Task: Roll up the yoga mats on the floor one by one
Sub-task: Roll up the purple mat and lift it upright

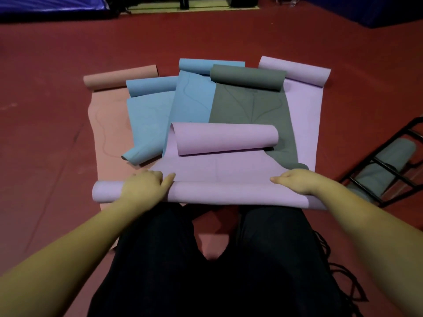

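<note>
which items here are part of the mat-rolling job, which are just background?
Job:
- purple mat, near end being rolled; left hand and right hand rest on the roll
- grey mat
- two blue mats
- pink mat
- second purple mat

Background:
- black rack holding a rolled grey mat
- red floor

Red floor, black metal rack at right, blue padding at far edge.

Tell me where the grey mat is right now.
In the head view, the grey mat lies right of centre in the fanned pile, between a blue mat and a lilac mat, its far end curled up.
</note>
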Demonstrator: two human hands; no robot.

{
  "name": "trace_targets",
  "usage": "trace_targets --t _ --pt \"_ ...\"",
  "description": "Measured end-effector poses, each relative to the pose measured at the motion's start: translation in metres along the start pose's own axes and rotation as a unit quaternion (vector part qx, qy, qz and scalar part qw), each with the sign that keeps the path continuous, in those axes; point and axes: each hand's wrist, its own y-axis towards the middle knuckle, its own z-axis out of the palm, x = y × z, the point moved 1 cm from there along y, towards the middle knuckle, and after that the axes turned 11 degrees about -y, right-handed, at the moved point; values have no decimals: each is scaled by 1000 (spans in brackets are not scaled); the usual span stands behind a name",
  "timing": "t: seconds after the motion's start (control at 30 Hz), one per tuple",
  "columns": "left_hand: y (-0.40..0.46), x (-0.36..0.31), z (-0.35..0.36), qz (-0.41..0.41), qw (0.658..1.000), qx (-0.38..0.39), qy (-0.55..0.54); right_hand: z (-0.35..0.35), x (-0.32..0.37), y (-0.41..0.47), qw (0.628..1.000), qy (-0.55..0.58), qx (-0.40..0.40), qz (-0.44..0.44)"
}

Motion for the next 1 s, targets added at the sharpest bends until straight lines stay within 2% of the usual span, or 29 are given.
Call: trace_targets --t 0.13,0.23,0.37,0.43,0.5,0.57,0.67,0.87,1.0 --pt "-18 1 5 45 998 -13 37 -3 4 3 1000 -4 -9 -9" --pt "-7 -1 1 14 1000 -16 1 -2 10 4 998 -18 -54 -1" --pt "12 -3 -2 -12 1000 19 -2 8 19 -14 969 -51 -237 55" --pt "19 -3 -1 -20 999 36 2 19 17 -28 946 -23 -315 70" --pt "24 -5 -2 -32 998 57 1 33 14 -40 931 -14 -360 49" --pt "30 -6 -4 -38 996 78 7 46 15 -43 920 -74 -384 24" --pt "33 -9 -9 -41 995 89 15 48 17 -39 927 -101 -359 24" --pt "39 -13 -33 -45 994 95 14 10 16 -37 939 -129 -318 23" --pt "41 -9 -44 -83 979 185 -17 -12 15 -42 972 -129 -197 20"
